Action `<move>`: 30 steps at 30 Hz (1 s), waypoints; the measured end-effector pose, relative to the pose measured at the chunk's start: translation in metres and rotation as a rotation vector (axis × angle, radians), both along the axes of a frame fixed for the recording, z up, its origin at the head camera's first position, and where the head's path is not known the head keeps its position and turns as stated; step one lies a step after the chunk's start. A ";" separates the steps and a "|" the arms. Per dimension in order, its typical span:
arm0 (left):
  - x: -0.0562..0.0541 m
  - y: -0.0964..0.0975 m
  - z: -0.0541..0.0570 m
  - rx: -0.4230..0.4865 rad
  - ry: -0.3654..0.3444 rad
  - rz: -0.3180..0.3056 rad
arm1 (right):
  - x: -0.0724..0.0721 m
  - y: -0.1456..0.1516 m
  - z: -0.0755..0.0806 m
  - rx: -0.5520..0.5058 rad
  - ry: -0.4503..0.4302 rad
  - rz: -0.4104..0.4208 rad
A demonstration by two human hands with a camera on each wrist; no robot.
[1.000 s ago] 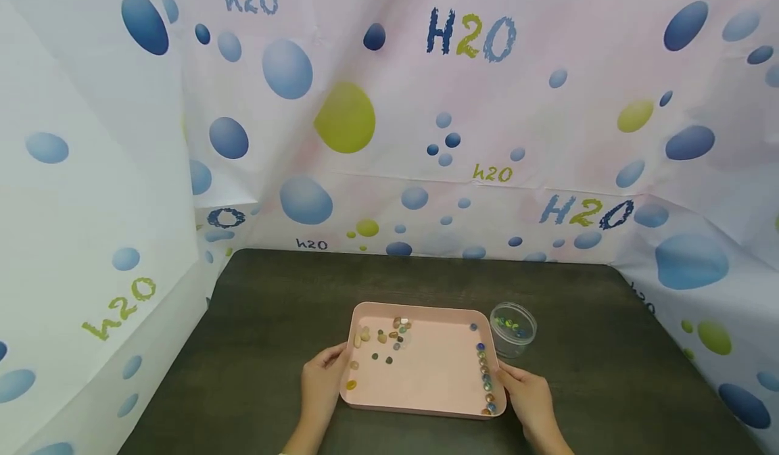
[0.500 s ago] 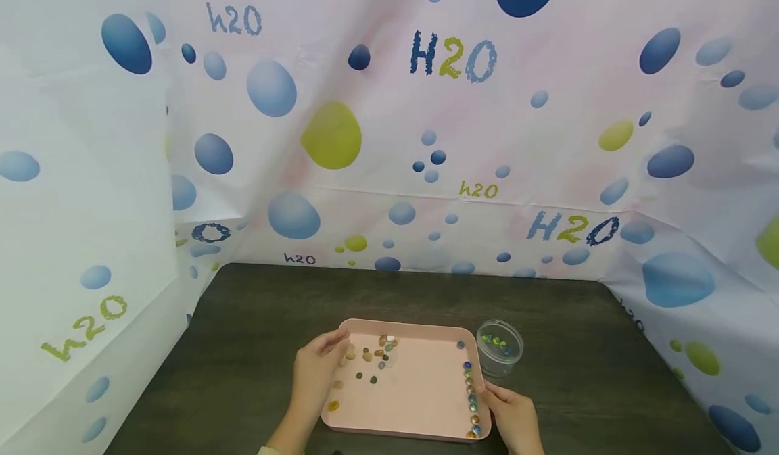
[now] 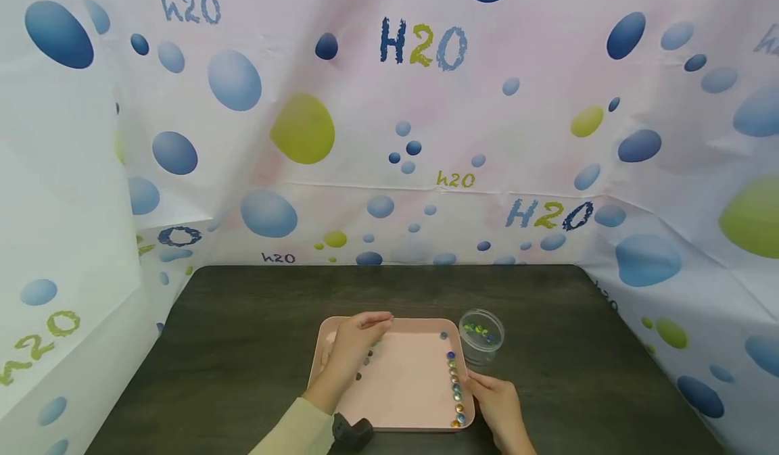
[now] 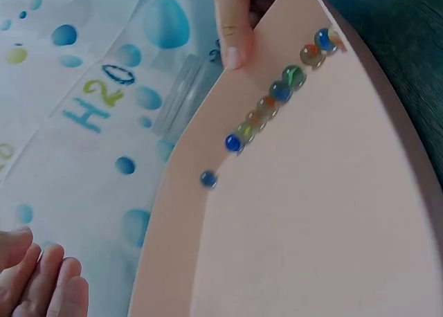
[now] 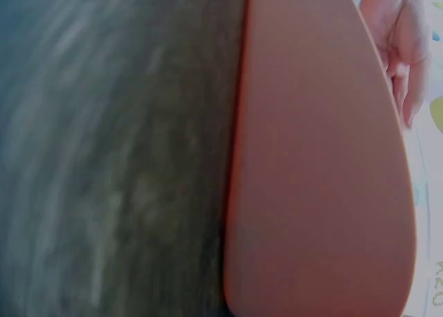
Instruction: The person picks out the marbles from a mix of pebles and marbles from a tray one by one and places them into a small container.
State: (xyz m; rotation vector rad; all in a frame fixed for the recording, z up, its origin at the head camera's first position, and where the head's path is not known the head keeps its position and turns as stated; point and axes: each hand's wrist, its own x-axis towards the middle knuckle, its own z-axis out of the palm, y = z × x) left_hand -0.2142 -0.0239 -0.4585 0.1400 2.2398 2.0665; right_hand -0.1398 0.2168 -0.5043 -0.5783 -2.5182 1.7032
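My left hand [image 3: 353, 347] hangs over the left part of a pink tray [image 3: 408, 380], fingers fairly straight and thumb close to them. In the left wrist view, nothing shows between these fingers [image 4: 48, 282]. Small stones [image 3: 367, 359] in the tray are partly hidden behind this hand. My right hand [image 3: 499, 404] grips the tray's right rim, its thumb [image 4: 232, 33] over the edge. A row of glass marbles [image 3: 454, 378] lines the tray's right side, with a single blue marble [image 3: 443, 335] farther back.
A clear round jar [image 3: 480, 355] with several green and blue marbles stands just beyond the tray's right side. The dark table [image 3: 255, 347] runs back to a printed sheet [image 3: 414, 225] with bubbles. A black device [image 3: 351, 435] sits at my left wrist.
My left hand has let go of the tray's left rim and moved right, over the tray. My right hand keeps its grip. The head view has shifted.
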 end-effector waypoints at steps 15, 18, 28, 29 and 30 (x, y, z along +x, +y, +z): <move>-0.035 0.044 -0.013 -0.133 -0.071 -0.143 | 0.001 -0.001 -0.002 -0.128 0.013 -0.017; -0.039 0.050 -0.017 -0.203 -0.075 -0.173 | 0.001 -0.001 -0.003 -0.126 0.021 -0.019; -0.045 0.074 -0.042 -0.270 -0.038 -0.209 | -0.001 0.001 -0.002 -0.192 0.018 -0.013; -0.045 0.076 -0.045 -0.271 -0.032 -0.213 | -0.001 0.001 -0.002 -0.203 0.015 -0.006; -0.045 0.078 -0.047 -0.267 -0.025 -0.216 | 0.000 0.002 -0.002 -0.210 0.012 0.001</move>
